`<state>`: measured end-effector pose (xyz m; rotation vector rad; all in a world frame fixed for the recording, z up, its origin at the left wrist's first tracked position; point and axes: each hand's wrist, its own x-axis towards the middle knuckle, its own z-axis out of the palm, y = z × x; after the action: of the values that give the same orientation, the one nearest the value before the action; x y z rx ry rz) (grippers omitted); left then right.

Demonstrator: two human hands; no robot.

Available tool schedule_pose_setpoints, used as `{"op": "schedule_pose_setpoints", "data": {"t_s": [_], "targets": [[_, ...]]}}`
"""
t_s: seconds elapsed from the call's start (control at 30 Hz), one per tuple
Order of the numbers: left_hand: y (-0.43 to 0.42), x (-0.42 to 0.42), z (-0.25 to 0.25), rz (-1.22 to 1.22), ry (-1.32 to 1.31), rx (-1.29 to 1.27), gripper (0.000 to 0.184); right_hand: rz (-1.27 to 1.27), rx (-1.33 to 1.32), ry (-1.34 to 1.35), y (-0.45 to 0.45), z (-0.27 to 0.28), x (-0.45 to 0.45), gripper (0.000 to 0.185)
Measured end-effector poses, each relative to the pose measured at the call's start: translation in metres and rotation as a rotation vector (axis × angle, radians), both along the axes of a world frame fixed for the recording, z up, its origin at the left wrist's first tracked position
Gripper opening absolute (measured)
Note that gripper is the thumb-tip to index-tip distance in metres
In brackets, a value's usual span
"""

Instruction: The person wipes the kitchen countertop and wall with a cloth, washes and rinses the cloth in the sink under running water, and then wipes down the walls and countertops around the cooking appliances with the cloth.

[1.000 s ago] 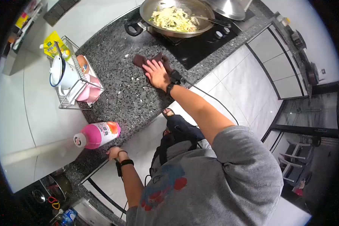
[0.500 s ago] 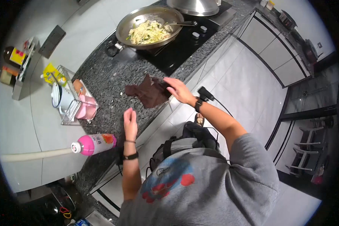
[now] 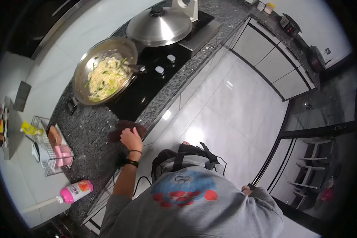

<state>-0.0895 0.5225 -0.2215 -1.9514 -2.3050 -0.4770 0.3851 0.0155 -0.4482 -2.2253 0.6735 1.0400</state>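
My left hand (image 3: 131, 139) is on a dark brown cloth (image 3: 117, 131) at the counter's front edge, its fingers curled over the fabric. My right hand (image 3: 246, 190) is drawn back beside my body at the grey shirt, with its fingers mostly hidden. Beyond the cloth, a wide steel pan (image 3: 80, 75) sits tilted in view on the black cooktop (image 3: 146, 89). Inside it are pale noodles with green pieces (image 3: 107, 79), and a utensil handle (image 3: 137, 68) rests over its rim.
A domed steel lid (image 3: 158, 27) stands behind the pan. Left on the counter are a wire rack (image 3: 47, 158) with pink containers (image 3: 63, 154) and a pink-and-white bottle (image 3: 76, 191) lying near the wall. Two knobs (image 3: 159, 70) mark the cooktop's front. Tiled floor (image 3: 210, 119) lies right.
My left hand has come onto the brown cloth and curled over it. My right hand has left the cloth's side and pulled back to my body. The head view has shifted.
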Motion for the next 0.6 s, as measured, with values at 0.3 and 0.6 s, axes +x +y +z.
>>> {"op": "schedule_pose_setpoints", "data": {"t_s": [0.3,0.6], "targets": [[0.102,0.177,-0.012,-0.152,0.025,0.049,0.022,0.464,0.296,0.089,0.127,0.015,0.012,0.050],[0.180,0.299,-0.015,-0.288,-0.018,0.032,0.022,0.766,0.523,0.021,0.393,0.084,0.093,0.053]]}}
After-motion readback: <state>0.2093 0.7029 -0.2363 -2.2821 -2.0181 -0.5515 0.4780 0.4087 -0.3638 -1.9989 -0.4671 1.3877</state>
